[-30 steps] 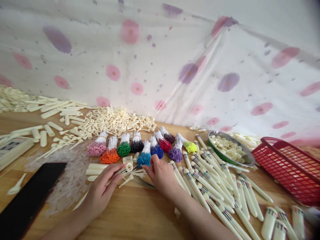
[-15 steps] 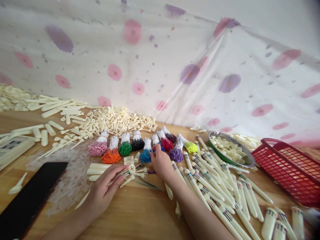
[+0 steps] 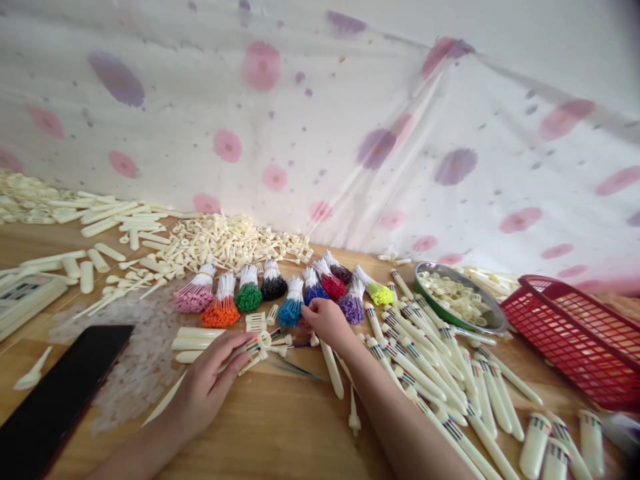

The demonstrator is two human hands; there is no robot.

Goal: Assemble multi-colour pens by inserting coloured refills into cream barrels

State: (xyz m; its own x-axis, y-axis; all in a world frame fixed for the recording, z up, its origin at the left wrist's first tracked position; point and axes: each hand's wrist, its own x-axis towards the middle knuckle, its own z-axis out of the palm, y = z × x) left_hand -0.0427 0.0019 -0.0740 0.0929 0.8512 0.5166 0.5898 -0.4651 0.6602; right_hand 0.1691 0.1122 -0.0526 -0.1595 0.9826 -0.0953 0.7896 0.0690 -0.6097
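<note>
left hand (image 3: 213, 373), lower left of centre in the frame: thumb and fingers pinch a cream plastic part (image 3: 264, 341), its ring end projecting past the fingertips. right hand (image 3: 327, 321), just right of centre: fingers are drawn together beside the light blue bundle (image 3: 291, 312); whether they grip anything cannot be told. a thin dark tool (image 3: 296, 368) lies on the table (image 3: 280, 430) between the forearms. pens (image 3: 425, 367) are heaped at lower right, near a red basket (image 3: 580, 340). a black phone (image 3: 65, 397) lies at lower left.
</note>
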